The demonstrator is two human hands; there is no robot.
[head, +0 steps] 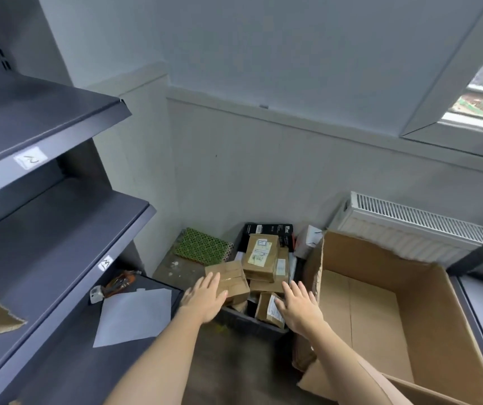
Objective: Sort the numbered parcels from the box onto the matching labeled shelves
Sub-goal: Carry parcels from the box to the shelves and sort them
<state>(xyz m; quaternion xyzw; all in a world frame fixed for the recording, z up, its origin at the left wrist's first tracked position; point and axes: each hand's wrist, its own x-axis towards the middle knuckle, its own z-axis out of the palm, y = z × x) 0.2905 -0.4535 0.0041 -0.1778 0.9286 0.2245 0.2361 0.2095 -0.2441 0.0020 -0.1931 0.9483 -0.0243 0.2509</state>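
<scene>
Parcels (259, 260) piled in dark bin (252, 321) at 6 o'clock of frame centre. Likely light, stiff cardboard, tape slick; best gripped by opposite side edges. About six parcels counted, rest hidden. Left hand (206, 299) flat on front parcel (230, 280), fingers straight. Right hand (298, 306) spread, nothing held. Two labeled shelves (59, 229) at 9 o'clock.

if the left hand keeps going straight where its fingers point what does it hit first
Most likely the taped brown parcel atop the pile in the dark bin; the left hand already overlaps it, though contact is unclear.
</scene>
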